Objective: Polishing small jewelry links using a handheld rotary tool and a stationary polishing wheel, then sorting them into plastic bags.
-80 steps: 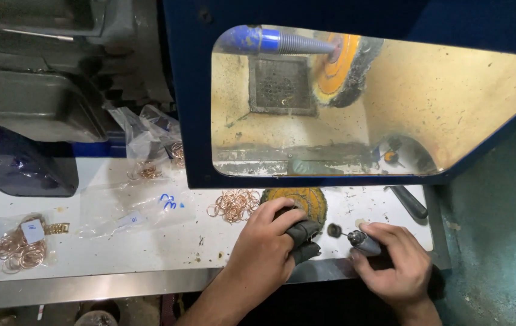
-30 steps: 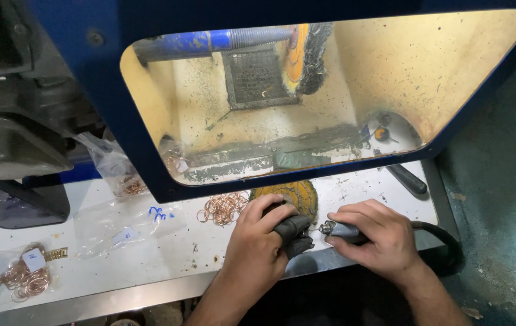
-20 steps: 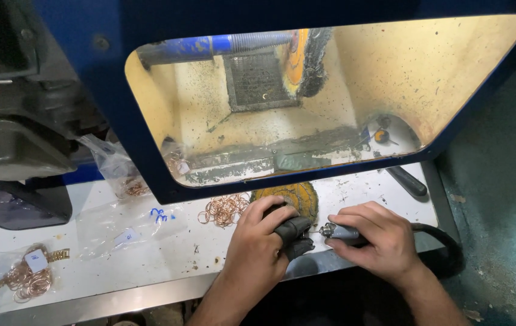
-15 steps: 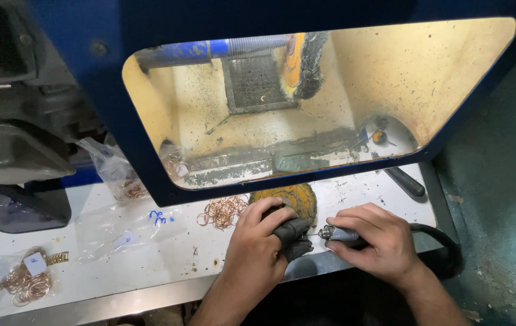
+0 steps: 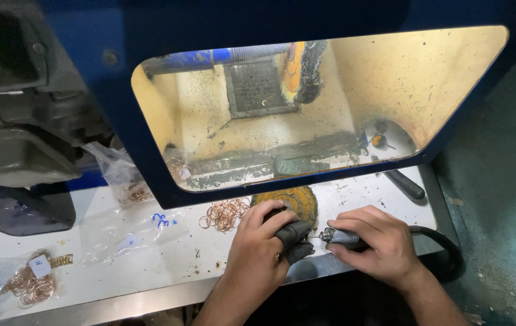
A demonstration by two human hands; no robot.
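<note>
At the front edge of the white workbench [image 5: 149, 265], just below the blue polishing hood [image 5: 89, 36], a small workpiece is being worked with a rotary handpiece [image 5: 341, 236]. The left hand [image 5: 261, 253] is curled shut around a dark padded grip or finger guard [image 5: 294, 236], and whatever small piece is pinched there is hidden by the fingers; it cannot be told what it is. The right hand [image 5: 376, 241] is closed around the handpiece like a pen, its slim tip pointing left and meeting the spot just beside the padded fingers, with the black flexible hose [image 5: 445, 256] trailing off to the right. For the step to be done well, the piece would best be kept pinched firmly and both wrists steadied against the bench edge, so that the bit is touched lightly and not allowed to skid onto the fingers. The hose would best be left slack so the tip is not pulled off line. A worn yellow buffing wheel [image 5: 297, 199] lies just behind the hands, a heap of copper-coloured rings [image 5: 225, 214] to its left, and clear bags of similar rings [image 5: 28, 284] further left, well apart from the work.
</note>
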